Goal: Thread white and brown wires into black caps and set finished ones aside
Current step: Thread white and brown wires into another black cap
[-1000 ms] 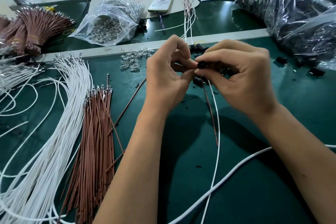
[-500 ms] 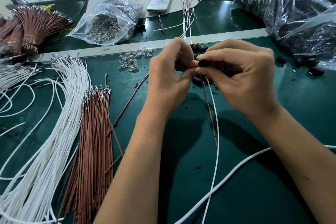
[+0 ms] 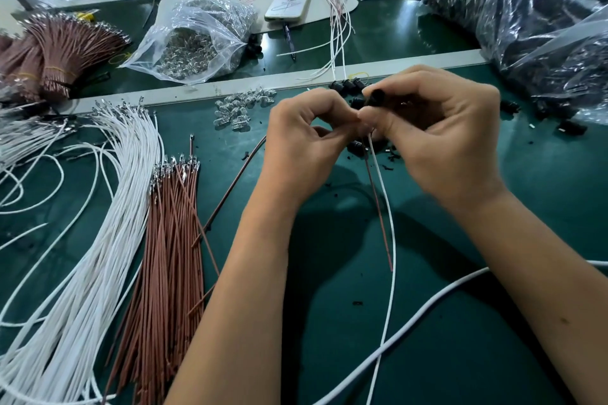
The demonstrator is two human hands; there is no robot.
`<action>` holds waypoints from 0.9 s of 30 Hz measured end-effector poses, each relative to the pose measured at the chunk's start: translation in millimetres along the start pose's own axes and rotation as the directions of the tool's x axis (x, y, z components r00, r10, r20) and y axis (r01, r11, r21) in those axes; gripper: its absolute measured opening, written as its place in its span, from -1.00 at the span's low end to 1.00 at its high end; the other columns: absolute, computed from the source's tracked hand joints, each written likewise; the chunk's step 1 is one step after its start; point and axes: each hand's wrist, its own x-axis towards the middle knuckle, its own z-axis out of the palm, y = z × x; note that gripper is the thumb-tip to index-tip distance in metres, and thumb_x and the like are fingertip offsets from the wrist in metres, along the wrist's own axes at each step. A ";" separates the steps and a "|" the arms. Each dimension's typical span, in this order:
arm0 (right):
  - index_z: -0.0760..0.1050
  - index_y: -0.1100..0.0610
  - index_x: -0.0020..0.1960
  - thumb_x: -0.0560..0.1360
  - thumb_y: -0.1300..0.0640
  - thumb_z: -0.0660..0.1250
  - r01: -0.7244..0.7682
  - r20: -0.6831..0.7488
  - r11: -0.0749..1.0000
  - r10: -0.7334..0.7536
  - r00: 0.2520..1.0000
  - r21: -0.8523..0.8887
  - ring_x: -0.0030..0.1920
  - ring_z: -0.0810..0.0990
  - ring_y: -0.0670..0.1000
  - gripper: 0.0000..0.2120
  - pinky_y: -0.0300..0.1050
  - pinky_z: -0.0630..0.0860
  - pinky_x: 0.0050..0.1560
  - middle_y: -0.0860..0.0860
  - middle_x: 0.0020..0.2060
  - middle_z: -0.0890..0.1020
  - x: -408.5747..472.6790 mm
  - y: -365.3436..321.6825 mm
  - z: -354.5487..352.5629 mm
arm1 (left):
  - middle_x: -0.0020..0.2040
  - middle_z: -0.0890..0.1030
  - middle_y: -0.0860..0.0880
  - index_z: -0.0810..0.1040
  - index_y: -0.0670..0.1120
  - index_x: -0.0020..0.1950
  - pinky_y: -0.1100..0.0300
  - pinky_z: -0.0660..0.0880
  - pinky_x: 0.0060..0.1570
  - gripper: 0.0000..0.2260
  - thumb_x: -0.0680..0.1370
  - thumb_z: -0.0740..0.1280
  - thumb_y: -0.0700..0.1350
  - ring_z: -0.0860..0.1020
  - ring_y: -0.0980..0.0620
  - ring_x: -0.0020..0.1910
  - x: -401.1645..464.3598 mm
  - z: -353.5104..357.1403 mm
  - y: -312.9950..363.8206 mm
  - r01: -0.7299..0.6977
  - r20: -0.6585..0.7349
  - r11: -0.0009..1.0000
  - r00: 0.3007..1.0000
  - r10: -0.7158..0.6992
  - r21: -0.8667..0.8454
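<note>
My right hand [image 3: 441, 138] pinches a small black cap [image 3: 377, 97] between thumb and forefinger, just above the green mat. My left hand [image 3: 304, 138] meets it fingertip to fingertip and pinches the wire ends at the cap; the contact itself is hidden by my fingers. A thin white wire [image 3: 388, 223] and a thin brown wire [image 3: 378, 207] hang down from the cap toward me. Several loose black caps [image 3: 347, 85] lie behind my hands. A fan of white wires [image 3: 108, 207] and a stack of brown wires [image 3: 171, 240] lie at the left.
Finished wired caps [image 3: 339, 10] lie at the back beside a phone [image 3: 289, 3]. A clear bag of metal parts [image 3: 197, 39] and small clear LEDs [image 3: 243, 107] sit behind. Big bags of black caps [image 3: 526, 16] fill the right. A thick white cable [image 3: 427, 316] crosses the front.
Both hands stay together on the cap with only small finger shifts. The hanging wires have swung slightly.
</note>
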 end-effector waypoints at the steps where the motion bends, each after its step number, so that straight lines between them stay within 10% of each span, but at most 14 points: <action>1: 0.68 0.25 0.00 0.47 0.26 0.58 -0.096 -0.003 0.991 0.096 0.995 0.090 -0.28 0.67 -0.04 -0.85 -0.18 0.60 -0.20 0.08 -0.19 0.71 0.0 1.5 0.9 | -0.29 0.66 -0.16 0.61 -0.16 -0.25 -0.11 0.60 -0.24 -0.84 0.42 0.55 -0.30 0.63 -0.13 -0.25 0.2 -0.5 -0.7 0.027 0.026 1.000 0.999 -0.026 -0.003; 9: 0.69 0.18 -0.11 0.41 0.30 0.56 -0.441 0.116 0.802 0.433 0.894 0.403 -0.43 0.54 -0.04 -0.90 -0.21 0.53 -0.33 0.04 -0.32 0.69 3.4 4.6 2.5 | -0.36 0.51 -0.13 0.56 -0.24 -0.27 0.28 0.33 -0.34 -0.83 0.44 0.51 -0.38 0.38 0.09 -0.38 1.7 -1.3 0.9 0.192 0.202 0.980 0.963 -0.178 -0.052; 17: 0.67 0.17 -0.21 0.33 0.17 0.54 -0.581 0.161 0.638 0.591 0.790 0.506 -0.40 0.51 -0.03 -0.90 -0.27 0.46 -0.38 0.04 -0.39 0.65 6.3 4.9 0.1 | -0.22 0.70 -0.16 0.67 -0.17 -0.17 0.00 0.57 -0.12 -0.91 0.45 0.56 -0.22 0.60 -0.01 -0.25 -1.8 11.7 -3.9 0.204 0.081 0.978 0.976 -0.201 -0.041; 22: 0.69 0.15 -0.23 0.35 0.18 0.52 -0.597 0.189 0.562 0.618 0.763 0.573 -0.36 0.57 -0.05 -0.95 -0.28 0.45 -0.36 0.06 -0.36 0.67 7.5 7.3 -1.2 | -0.28 0.59 -0.39 0.64 -0.28 -0.20 -0.03 0.32 -0.24 -0.85 0.52 0.49 -0.22 0.41 -0.10 -0.27 -0.2 17.3 -1.1 0.247 0.106 0.940 0.968 -0.228 -0.234; 27: 0.68 0.21 -0.23 0.34 0.20 0.51 -0.647 0.199 0.503 0.680 0.705 0.573 -0.41 0.58 -0.09 -0.93 -0.34 0.47 -0.40 0.05 -0.38 0.66 6.4 6.2 2.2 | -0.44 0.46 -0.02 0.57 -0.13 -0.32 0.19 0.21 -0.38 -0.77 0.53 0.45 -0.30 0.31 0.05 -0.40 -0.4 14.9 -3.4 0.289 0.167 0.925 0.953 -0.253 -0.247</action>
